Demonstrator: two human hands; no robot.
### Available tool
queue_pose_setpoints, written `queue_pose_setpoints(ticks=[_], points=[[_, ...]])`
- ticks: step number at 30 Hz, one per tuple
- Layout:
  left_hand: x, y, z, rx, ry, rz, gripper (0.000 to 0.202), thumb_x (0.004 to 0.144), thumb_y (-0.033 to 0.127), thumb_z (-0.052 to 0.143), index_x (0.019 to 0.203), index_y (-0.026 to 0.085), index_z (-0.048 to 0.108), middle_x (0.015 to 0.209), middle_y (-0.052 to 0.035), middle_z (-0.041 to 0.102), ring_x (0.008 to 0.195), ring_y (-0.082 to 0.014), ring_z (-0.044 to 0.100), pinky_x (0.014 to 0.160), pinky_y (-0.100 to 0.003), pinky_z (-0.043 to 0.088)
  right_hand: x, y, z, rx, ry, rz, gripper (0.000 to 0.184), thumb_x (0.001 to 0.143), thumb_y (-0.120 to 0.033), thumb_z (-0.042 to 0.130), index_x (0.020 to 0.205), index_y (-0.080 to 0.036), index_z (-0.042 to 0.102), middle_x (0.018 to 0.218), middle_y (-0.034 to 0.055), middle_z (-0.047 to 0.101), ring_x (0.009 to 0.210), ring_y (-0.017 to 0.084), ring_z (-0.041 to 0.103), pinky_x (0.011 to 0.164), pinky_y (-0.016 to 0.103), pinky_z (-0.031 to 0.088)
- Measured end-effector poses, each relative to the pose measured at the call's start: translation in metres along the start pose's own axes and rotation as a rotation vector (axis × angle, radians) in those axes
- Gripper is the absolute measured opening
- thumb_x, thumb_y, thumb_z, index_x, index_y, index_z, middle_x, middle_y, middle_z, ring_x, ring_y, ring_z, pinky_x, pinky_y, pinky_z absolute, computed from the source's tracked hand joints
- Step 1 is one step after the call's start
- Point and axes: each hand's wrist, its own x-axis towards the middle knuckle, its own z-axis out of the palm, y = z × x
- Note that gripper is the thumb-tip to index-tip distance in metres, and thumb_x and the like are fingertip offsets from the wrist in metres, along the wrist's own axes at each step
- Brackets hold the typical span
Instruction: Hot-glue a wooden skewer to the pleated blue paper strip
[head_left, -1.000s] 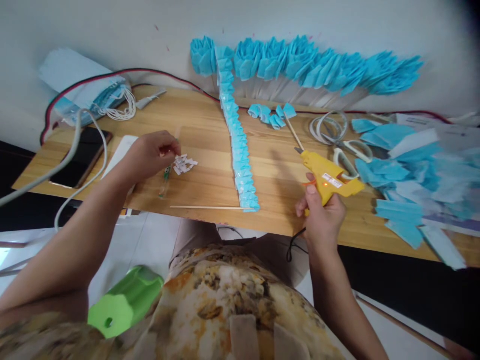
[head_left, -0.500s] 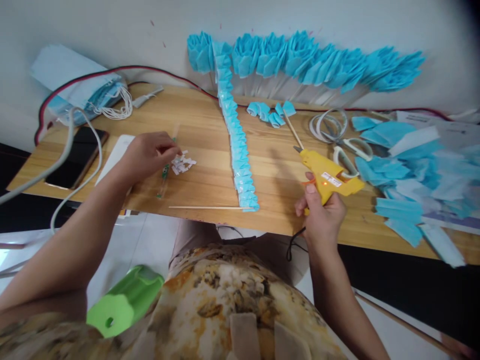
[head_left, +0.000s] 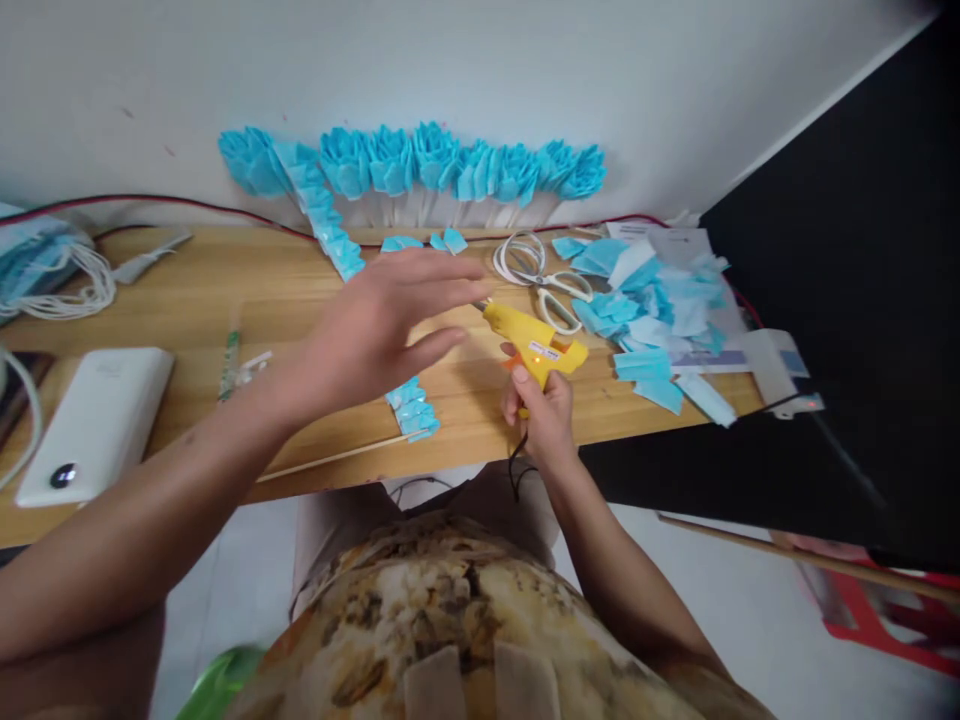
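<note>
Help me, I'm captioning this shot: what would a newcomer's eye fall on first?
Probably the row of bright blue flowers along the wall behind the table. Next comes the yellow glue gun in the right hand, with the left hand spread near its tip, hiding part of a pleated blue strip. At the right lies a heap of blue and white scraps.

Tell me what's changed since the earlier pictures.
The left hand has moved right from the white scraps, now hanging over the blue strip with fingertips by the glue gun's nozzle, thumb spread; whether it took a scrap is unclear. The view has swung right. The right hand still grips the glue gun; strip and flowers look unmoved.
</note>
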Motion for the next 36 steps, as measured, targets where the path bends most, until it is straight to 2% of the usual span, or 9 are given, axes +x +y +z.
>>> queue_pose_setpoints(ticks=[3, 7, 9, 11, 18, 23, 27, 32, 36], points=[[0.037, -0.001, 0.026, 0.013, -0.102, 0.073, 0.037, 0.101, 0.03, 0.061, 0.137, 0.025, 0.067, 0.145, -0.0089, 0.067, 0.135, -0.0282, 0.062, 0.117, -0.046, 0.045, 0.0, 0.002, -0.001, 0.014, -0.007, 0.008, 0.046, 0.08, -0.062, 0.076, 0.096, -0.019, 0.07, 0.046, -0.01, 0.047, 0.038, 0.008, 0.04, 0.04, 0.023, 0.032], [0.061, -0.009, 0.048, 0.001, -0.175, 0.088, 0.025, 0.098, 0.033, 0.066, 0.117, 0.022, 0.077, 0.113, -0.0062, 0.08, 0.11, -0.0257, 0.072, 0.104, -0.043, 0.05, 0.003, 0.003, -0.003, -0.004, 0.003, 0.012, 0.046, 0.078, -0.064, 0.077, 0.082, -0.02, 0.063, 0.044, -0.0089, 0.049, 0.036, 0.007, 0.041, 0.038, 0.021, 0.033], [0.066, -0.01, 0.052, -0.004, -0.185, 0.098, 0.02, 0.097, 0.034, 0.066, 0.105, 0.023, 0.08, 0.101, -0.0046, 0.081, 0.1, -0.0246, 0.073, 0.097, -0.04, 0.051, 0.005, -0.001, -0.005, -0.048, 0.013, 0.022, 0.046, 0.078, -0.064, 0.077, 0.076, -0.021, 0.06, 0.045, -0.0079, 0.051, 0.036, 0.007, 0.042, 0.037, 0.021, 0.034], [0.071, -0.01, 0.053, -0.017, -0.18, 0.112, 0.019, 0.095, 0.034, 0.066, 0.1, 0.024, 0.08, 0.098, -0.0037, 0.081, 0.098, -0.0237, 0.074, 0.092, -0.038, 0.052, 0.006, -0.005, -0.009, -0.079, 0.012, 0.025, 0.046, 0.078, -0.063, 0.077, 0.074, -0.021, 0.057, 0.046, -0.0076, 0.052, 0.036, 0.007, 0.043, 0.037, 0.021, 0.034], [0.077, -0.014, 0.059, -0.046, -0.251, 0.16, 0.024, 0.089, 0.028, 0.06, 0.1, 0.023, 0.081, 0.097, -0.0033, 0.082, 0.092, -0.022, 0.073, 0.086, -0.035, 0.053, 0.009, 0.001, -0.017, -0.116, 0.026, 0.052, 0.045, 0.078, -0.063, 0.076, 0.077, -0.021, 0.059, 0.044, -0.0084, 0.05, 0.035, 0.007, 0.042, 0.036, 0.021, 0.034], [0.076, -0.018, 0.071, -0.052, -0.191, 0.141, 0.025, 0.085, 0.023, 0.059, 0.095, 0.025, 0.082, 0.092, -0.0024, 0.081, 0.09, -0.021, 0.073, 0.087, -0.034, 0.053, 0.009, 0.005, -0.017, -0.097, 0.021, 0.064, 0.047, 0.078, -0.065, 0.075, 0.075, -0.021, 0.058, 0.045, -0.0079, 0.051, 0.035, 0.007, 0.043, 0.037, 0.021, 0.035], [0.077, -0.02, 0.068, -0.11, -0.193, 0.108, 0.032, 0.088, 0.018, 0.054, 0.097, 0.024, 0.084, 0.093, -0.0032, 0.082, 0.087, -0.0195, 0.074, 0.086, -0.033, 0.054, 0.008, 0.002, -0.016, -0.078, 0.02, 0.095, 0.049, 0.074, -0.065, 0.079, 0.08, -0.019, 0.063, 0.048, -0.0079, 0.051, 0.036, 0.007, 0.044, 0.036, 0.021, 0.034], [0.08, -0.025, 0.052, -0.296, -0.328, 0.066, 0.035, 0.093, 0.022, 0.053, 0.113, 0.024, 0.082, 0.11, -0.0028, 0.082, 0.092, -0.0163, 0.075, 0.082, -0.026, 0.055, 0.009, 0.0, -0.018, -0.019, 0.02, 0.105, 0.05, 0.075, -0.063, 0.079, 0.089, -0.016, 0.068, 0.046, -0.0088, 0.05, 0.036, 0.007, 0.042, 0.036, 0.021, 0.032], [0.084, -0.03, 0.045, -0.313, -0.426, 0.03, 0.036, 0.094, 0.024, 0.053, 0.117, 0.029, 0.081, 0.111, 0.0012, 0.082, 0.095, -0.0147, 0.075, 0.082, -0.022, 0.055, 0.009, 0.0, -0.02, -0.001, 0.0, 0.082, 0.053, 0.078, -0.062, 0.078, 0.101, -0.015, 0.072, 0.045, -0.0094, 0.05, 0.035, 0.007, 0.039, 0.036, 0.021, 0.031]])
